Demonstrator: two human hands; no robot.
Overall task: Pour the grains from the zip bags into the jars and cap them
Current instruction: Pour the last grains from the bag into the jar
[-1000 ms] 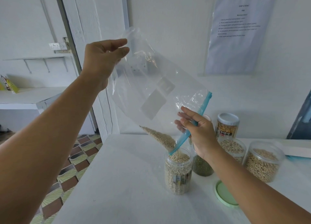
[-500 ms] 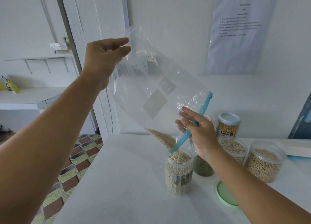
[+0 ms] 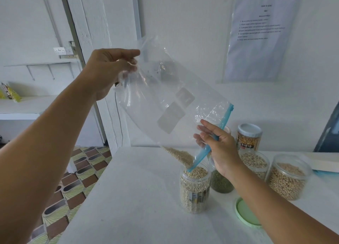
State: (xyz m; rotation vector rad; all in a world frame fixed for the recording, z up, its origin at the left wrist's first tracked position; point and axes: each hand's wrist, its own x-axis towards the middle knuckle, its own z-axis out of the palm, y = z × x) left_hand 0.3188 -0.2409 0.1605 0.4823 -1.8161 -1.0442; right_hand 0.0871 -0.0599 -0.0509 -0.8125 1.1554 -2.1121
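- Lifting higher, the left hand (image 3: 108, 69) pinched the zip bag (image 3: 170, 104) bottom; fewer grains (image 3: 180, 155) remained.
- Bag slanted, mouth down-right into the jar (image 3: 195, 188); right hand (image 3: 218, 144) gripped the zipper.

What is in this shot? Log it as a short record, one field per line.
left hand: pinching the raised bottom corner of the zip bag
right hand: holding the bag's blue zip edge
bag state: tilted mouth-down, a small pile of grains left at the low corner
receiving jar: open, nearly full, under the bag's mouth
green lid: flat on the table, right of that jar
other jars: one capped, three open
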